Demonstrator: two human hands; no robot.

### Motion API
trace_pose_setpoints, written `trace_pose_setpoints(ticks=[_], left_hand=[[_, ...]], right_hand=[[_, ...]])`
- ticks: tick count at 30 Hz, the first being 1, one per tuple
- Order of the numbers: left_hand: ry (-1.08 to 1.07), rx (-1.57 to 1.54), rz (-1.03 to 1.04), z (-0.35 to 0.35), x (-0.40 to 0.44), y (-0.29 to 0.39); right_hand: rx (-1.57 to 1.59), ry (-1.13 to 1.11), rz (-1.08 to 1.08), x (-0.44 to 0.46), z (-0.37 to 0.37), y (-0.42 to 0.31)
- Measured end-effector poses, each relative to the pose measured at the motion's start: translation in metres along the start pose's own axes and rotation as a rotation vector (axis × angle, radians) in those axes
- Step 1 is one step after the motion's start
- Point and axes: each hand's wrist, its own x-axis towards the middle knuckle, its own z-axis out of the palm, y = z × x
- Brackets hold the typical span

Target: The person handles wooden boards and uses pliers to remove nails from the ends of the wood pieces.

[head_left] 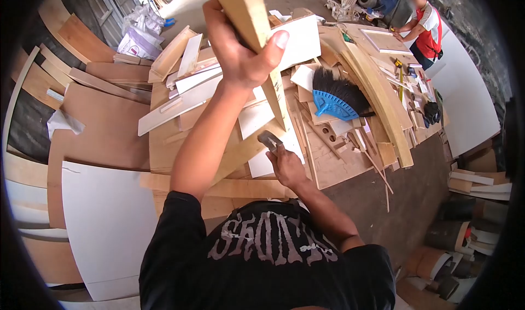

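Observation:
My left hand [236,58] is wrapped round a long wooden beam [249,12] raised toward the camera, with its thumb along one face. The beam's narrow lower end meets another wooden piece [239,156], which slants down to the left. In my right hand [288,169] is what looks like a hammer [269,140]. Its grey metal head is beside the joint of the two pieces; whether it touches them I cannot tell. My fingers hide most of its handle. White panels [257,118] lie beneath.
A blue brush head [336,105] with black bristles lies on the cluttered worktable [344,170]. Curved wooden strips [377,99] extend along its right side. Boards [104,129] lean at left. A person in a red apron [427,39] works at the far right.

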Motion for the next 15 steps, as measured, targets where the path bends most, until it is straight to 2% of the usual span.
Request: trace_pose_setpoints(ticks=[2,4,6,7,11,13,15], left_hand=[[-0.014,0.041,-0.039,-0.008,0.003,0.002],[-0.015,0.078,-0.052,-0.014,0.006,0.006],[-0.013,0.069,-0.078,-0.018,0.007,0.009],[-0.016,0.043,-0.111,-0.02,0.006,0.01],[-0.098,0.125,-0.129,-0.021,-0.018,0.006],[-0.097,0.12,-0.106,-0.019,-0.017,0.005],[-0.084,0.126,-0.073,-0.019,-0.012,0.004]], right_hand=[[-0.118,0.034,-0.187,0.003,0.003,-0.006],[-0.145,0.031,-0.146,-0.004,0.009,-0.008],[-0.261,0.105,-0.107,-0.007,0.044,0.033],[-0.399,0.031,-0.065,-0.007,0.054,0.059],[-0.29,-0.074,0.105,0.008,0.033,0.04],[-0.15,-0.12,-0.071,-0.004,0.022,0.031],[-0.137,-0.063,-0.124,-0.024,0.014,0.016]])
